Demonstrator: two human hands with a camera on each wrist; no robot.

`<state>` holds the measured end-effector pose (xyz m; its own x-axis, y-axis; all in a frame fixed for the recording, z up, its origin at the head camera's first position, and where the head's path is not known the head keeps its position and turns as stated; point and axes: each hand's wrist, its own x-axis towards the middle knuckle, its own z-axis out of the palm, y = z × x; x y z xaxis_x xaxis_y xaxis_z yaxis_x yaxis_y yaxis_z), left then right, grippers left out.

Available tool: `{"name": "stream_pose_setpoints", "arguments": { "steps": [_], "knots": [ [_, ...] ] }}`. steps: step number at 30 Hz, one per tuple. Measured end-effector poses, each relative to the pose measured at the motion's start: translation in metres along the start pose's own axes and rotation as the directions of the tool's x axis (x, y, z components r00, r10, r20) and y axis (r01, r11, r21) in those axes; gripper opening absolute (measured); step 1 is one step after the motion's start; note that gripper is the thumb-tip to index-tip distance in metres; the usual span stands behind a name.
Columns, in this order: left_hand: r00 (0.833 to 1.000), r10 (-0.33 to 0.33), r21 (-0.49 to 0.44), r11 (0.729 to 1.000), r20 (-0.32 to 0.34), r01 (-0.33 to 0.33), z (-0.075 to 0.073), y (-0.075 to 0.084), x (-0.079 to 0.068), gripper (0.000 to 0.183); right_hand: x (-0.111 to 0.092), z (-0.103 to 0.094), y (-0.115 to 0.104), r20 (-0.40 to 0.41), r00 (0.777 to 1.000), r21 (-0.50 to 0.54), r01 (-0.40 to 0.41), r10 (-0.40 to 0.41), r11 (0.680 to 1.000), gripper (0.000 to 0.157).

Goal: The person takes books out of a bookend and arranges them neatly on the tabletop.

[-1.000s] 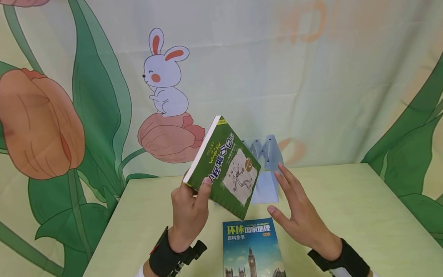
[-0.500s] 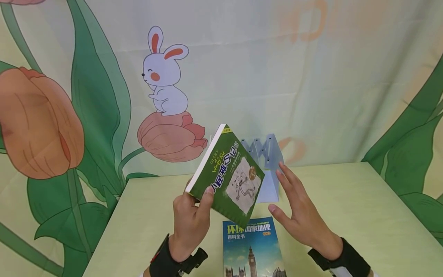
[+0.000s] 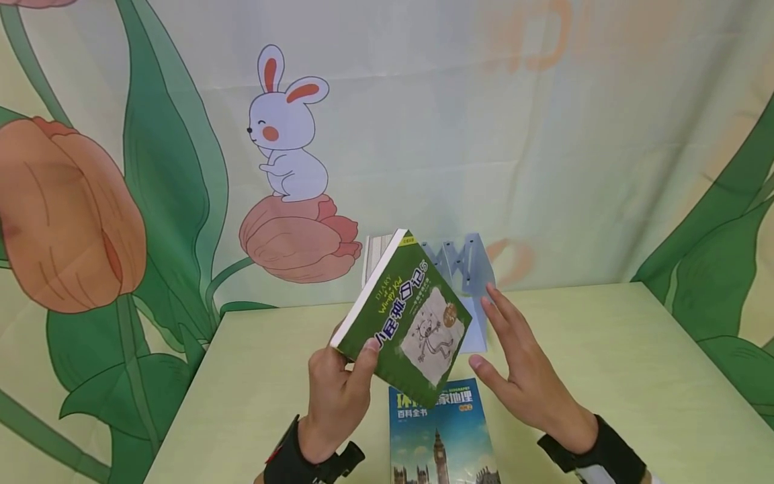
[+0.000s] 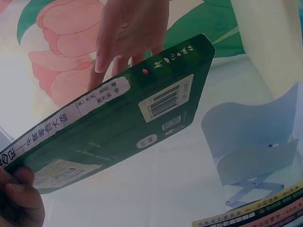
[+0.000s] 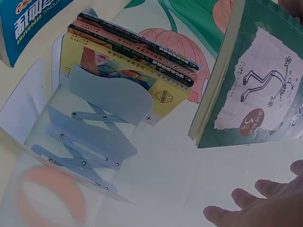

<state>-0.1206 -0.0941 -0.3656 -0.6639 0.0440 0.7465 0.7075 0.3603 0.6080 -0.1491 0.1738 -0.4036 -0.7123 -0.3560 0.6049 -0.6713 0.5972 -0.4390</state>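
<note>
One green book [image 3: 404, 321] partly hides the bookend [image 3: 481, 269] in head view.

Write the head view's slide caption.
Left hand holds a green rectangular paperback, partly hiding blue rectangular book; empty right hand nearby.

The cartoon book [image 3: 411, 329] is green (the rack [image 5: 111, 94] pale blue).

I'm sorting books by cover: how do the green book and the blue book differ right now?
The green book is tilted in the air, gripped by the left hand; the blue book lies flat on the table. The green book's cover shows a cartoon figure, the blue book's a clock tower. Both covers carry Chinese characters and English words.
</note>
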Motion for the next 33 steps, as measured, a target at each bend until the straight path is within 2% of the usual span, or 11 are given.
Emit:
{"name": "stream_pose_setpoints", "arguments": {
  "steps": [9,18,26,33],
  "knots": [
    [0.997,-0.03,-0.111,0.993,0.068,0.038,0.001,-0.005,-0.005,0.039,-0.002,0.002,0.002,0.0,1.0,0.018,0.003,-0.003,1.0,0.083],
    [0.994,-0.044,-0.126,0.99,0.098,0.056,0.001,-0.007,-0.011,0.038,-0.004,0.007,0.002,0.019,1.0,0.02,-0.012,0.012,1.0,0.08],
    [0.979,-0.083,-0.239,0.963,0.186,0.127,0.002,-0.008,-0.015,0.038,-0.008,0.012,0.002,0.048,0.998,0.011,-0.045,0.044,0.999,0.081],
    [0.976,-0.064,-0.269,0.956,0.209,0.12,0.002,-0.009,-0.019,0.037,-0.012,0.013,0.0,0.084,0.994,0.045,-0.075,0.071,0.996,0.078]
  ]
}}
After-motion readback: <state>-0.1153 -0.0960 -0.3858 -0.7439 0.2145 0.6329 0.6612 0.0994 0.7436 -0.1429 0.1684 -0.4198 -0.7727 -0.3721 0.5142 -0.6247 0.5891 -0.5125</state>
